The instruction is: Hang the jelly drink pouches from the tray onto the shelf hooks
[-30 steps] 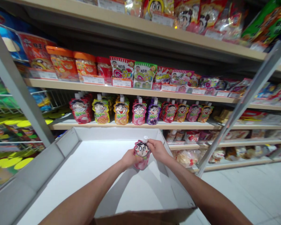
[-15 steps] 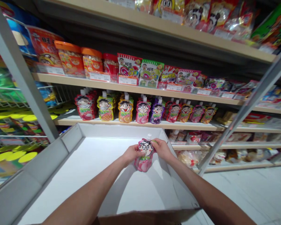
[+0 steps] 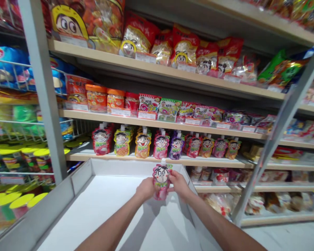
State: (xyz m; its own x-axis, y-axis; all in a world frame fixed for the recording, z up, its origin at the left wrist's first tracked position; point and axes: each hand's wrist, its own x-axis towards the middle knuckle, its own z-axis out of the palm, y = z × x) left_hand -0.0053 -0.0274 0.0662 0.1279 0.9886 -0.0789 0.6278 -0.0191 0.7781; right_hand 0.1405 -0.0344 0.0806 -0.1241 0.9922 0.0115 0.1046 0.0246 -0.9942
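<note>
A pink spouted jelly pouch [image 3: 161, 178] with a cartoon face stands upright in the air between my hands, above the white floor of a shallow box [image 3: 107, 209]. My left hand [image 3: 146, 188] grips its left edge, the fingers partly behind it. At its right edge, the thumb and fingers of my right hand [image 3: 178, 183] are closed on the pouch. Just beyond it, a row of similar pouches lines the shelf, among them a pink pouch [image 3: 161, 144] and a purple pouch [image 3: 177, 145].
The box's raised far wall [image 3: 120, 168] sits against the shelf edge [image 3: 136, 159]. Metal posts [image 3: 43, 90] flank the shelving. Above stand orange-lidded tubs [image 3: 96, 97] and bagged sweets [image 3: 170, 109]. Yellow-lidded cups [image 3: 6, 202] are at the left.
The view has tilted upward, showing more of the upper shelves. My left thumb has left the pouch's front, and my right fingers have shifted lower along its edge.
</note>
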